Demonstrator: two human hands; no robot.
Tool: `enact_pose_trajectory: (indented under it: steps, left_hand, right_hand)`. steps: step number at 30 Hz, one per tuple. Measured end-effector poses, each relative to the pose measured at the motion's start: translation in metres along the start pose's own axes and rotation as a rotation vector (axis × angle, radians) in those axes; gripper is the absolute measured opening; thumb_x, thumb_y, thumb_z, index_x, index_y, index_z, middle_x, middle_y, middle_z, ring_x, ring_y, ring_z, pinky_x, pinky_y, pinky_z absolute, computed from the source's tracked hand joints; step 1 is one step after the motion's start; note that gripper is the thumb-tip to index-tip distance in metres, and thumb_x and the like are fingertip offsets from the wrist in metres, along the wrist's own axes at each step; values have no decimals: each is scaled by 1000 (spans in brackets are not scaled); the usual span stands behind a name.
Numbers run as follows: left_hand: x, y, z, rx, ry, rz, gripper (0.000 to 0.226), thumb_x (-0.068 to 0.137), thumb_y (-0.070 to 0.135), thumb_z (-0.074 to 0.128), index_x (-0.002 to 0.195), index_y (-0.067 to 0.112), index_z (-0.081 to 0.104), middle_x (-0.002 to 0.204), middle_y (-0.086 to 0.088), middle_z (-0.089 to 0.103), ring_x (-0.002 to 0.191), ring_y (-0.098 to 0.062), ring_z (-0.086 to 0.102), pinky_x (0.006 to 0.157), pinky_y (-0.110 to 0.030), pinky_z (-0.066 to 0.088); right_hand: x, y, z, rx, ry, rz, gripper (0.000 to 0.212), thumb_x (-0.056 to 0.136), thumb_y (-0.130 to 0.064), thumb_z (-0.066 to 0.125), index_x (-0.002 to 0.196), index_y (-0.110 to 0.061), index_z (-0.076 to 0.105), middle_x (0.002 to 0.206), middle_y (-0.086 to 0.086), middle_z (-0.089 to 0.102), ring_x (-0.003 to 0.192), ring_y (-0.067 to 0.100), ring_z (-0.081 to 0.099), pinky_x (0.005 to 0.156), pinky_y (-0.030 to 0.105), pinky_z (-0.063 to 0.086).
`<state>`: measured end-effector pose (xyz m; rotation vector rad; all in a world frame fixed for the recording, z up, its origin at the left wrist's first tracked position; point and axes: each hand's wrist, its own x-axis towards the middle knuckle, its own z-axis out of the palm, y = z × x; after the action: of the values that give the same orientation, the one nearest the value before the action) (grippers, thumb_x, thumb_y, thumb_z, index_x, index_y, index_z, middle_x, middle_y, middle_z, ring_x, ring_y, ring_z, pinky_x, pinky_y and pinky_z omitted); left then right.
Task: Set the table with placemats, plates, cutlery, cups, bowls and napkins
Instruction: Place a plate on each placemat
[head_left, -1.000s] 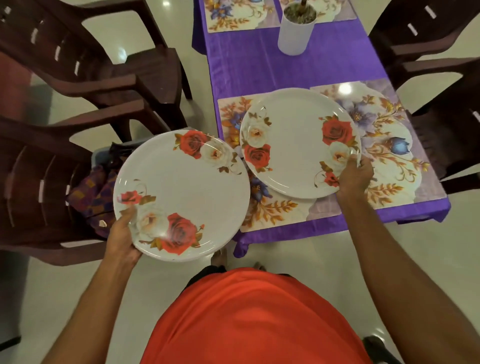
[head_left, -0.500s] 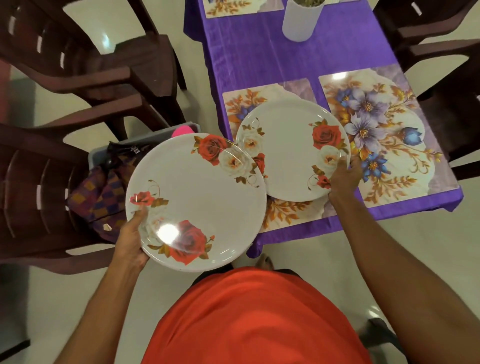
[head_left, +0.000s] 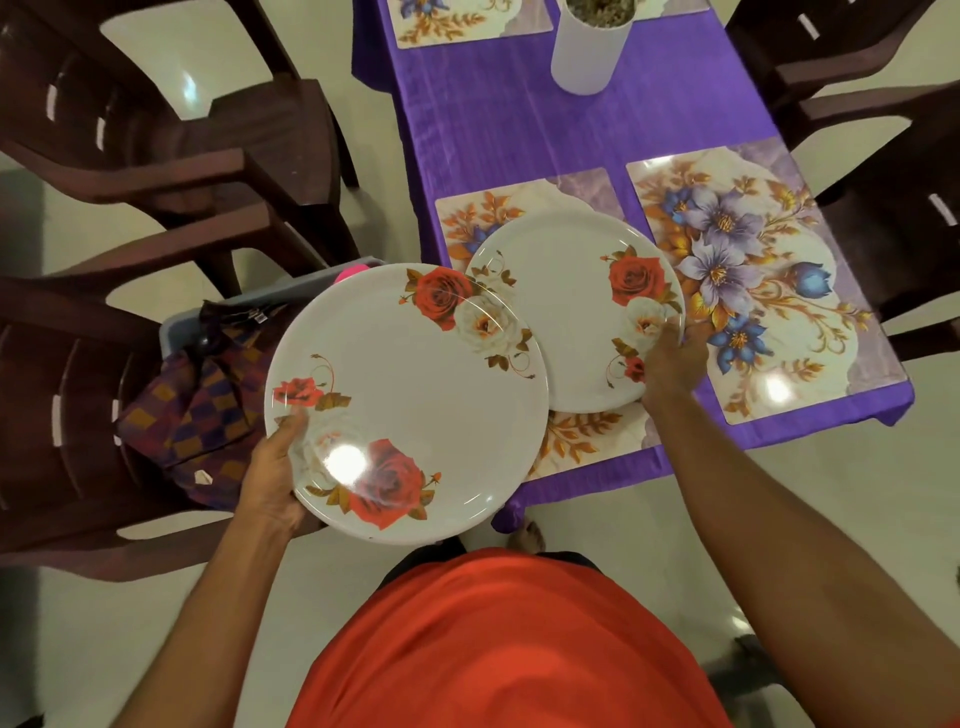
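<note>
My left hand (head_left: 272, 475) grips the near-left rim of a white plate with red roses (head_left: 405, 400), held in the air over the table's near-left corner. My right hand (head_left: 672, 358) grips the right rim of a second rose plate (head_left: 566, 306), which lies over the near-left floral placemat (head_left: 582, 441); whether it rests flat on the mat I cannot tell. The held plate overlaps the second plate's left edge. Beside it on the right lies another floral placemat (head_left: 753, 280), bare. Both mats sit on the purple tablecloth (head_left: 498, 119).
A white cylindrical pot (head_left: 589, 49) stands mid-table, with more placemats (head_left: 467, 21) beyond. Dark brown chairs flank the table on the left (head_left: 171, 156) and the right (head_left: 883, 182). A grey bin (head_left: 182, 325) holding checked cloth (head_left: 208, 410) sits on the near-left chair.
The right-hand plate has moved left, off the right placemat and onto the left one. The left-hand plate has drifted right and now overlaps it.
</note>
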<state>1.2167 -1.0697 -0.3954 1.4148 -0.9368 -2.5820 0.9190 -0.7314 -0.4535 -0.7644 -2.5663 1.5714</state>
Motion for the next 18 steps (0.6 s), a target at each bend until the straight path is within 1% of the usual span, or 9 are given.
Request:
enact_pose_trajectory:
  steps: [2, 4, 7, 8, 11, 13, 14, 16, 18]
  left_hand:
    - [3, 0, 2, 19, 17, 9, 55, 99, 46, 56, 142, 12, 54, 148, -20, 49, 135, -43, 48, 112, -68, 30]
    - [6, -1, 5, 33, 26, 21, 50, 103, 42, 49, 141, 11, 55, 142, -19, 56, 129, -42, 54, 109, -66, 36]
    - [9, -3, 9, 69, -14, 55, 41, 106, 37, 43, 126, 12, 68, 123, -14, 68, 110, -34, 67, 97, -57, 51]
    - [9, -4, 9, 74, -25, 65, 39, 106, 37, 42, 124, 14, 69, 123, -14, 67, 109, -33, 68, 97, -55, 52]
    - [13, -3, 8, 72, -33, 67, 40, 106, 38, 42, 128, 16, 66, 132, -15, 62, 119, -36, 61, 103, -58, 47]
    - [15, -2, 7, 77, -47, 64, 41, 106, 39, 41, 130, 15, 65, 132, -15, 62, 123, -38, 58, 106, -59, 44]
    - [16, -2, 8, 77, -51, 63, 42, 107, 39, 41, 131, 14, 64, 131, -14, 63, 123, -37, 59, 105, -58, 45]
    - [15, -2, 11, 84, -60, 72, 42, 108, 37, 39, 129, 13, 66, 123, -12, 68, 114, -32, 65, 99, -53, 52]
    - [14, -2, 16, 85, -65, 80, 44, 109, 34, 35, 114, 17, 76, 114, -8, 72, 104, -27, 71, 93, -48, 56]
  right_hand:
    - [0, -2, 1, -17, 24, 15, 36, 103, -41, 48, 124, -15, 63, 119, 6, 68, 109, 25, 64, 92, 39, 55]
    - [2, -2, 3, -23, 35, 54, 40, 101, -45, 49, 128, -19, 64, 123, 5, 68, 113, 24, 64, 95, 42, 55]
    - [2, -10, 3, -52, 42, 92, 41, 101, -44, 51, 129, -18, 64, 124, 5, 68, 113, 23, 63, 93, 40, 55]
    - [3, -10, 4, -63, 42, 92, 40, 101, -44, 51, 129, -17, 64, 124, 5, 67, 113, 23, 63, 92, 39, 55]
    - [2, -15, 4, -103, 56, 109, 39, 100, -39, 54, 127, -14, 64, 124, 6, 67, 112, 24, 62, 90, 37, 53]
    - [4, -16, 3, -140, 51, 124, 40, 97, -36, 56, 129, -13, 63, 125, 6, 67, 113, 25, 63, 91, 38, 54]
    - [5, -17, 2, -176, 40, 113, 41, 96, -35, 57, 130, -13, 63, 125, 6, 67, 114, 26, 63, 90, 36, 53]
    - [5, -19, -5, -280, 32, 67, 43, 96, -35, 56, 131, -12, 63, 127, 6, 66, 117, 26, 62, 89, 32, 47]
    - [5, -20, -15, -364, 35, 33, 40, 96, -36, 57, 129, -15, 65, 126, 6, 67, 117, 28, 61, 85, 31, 42]
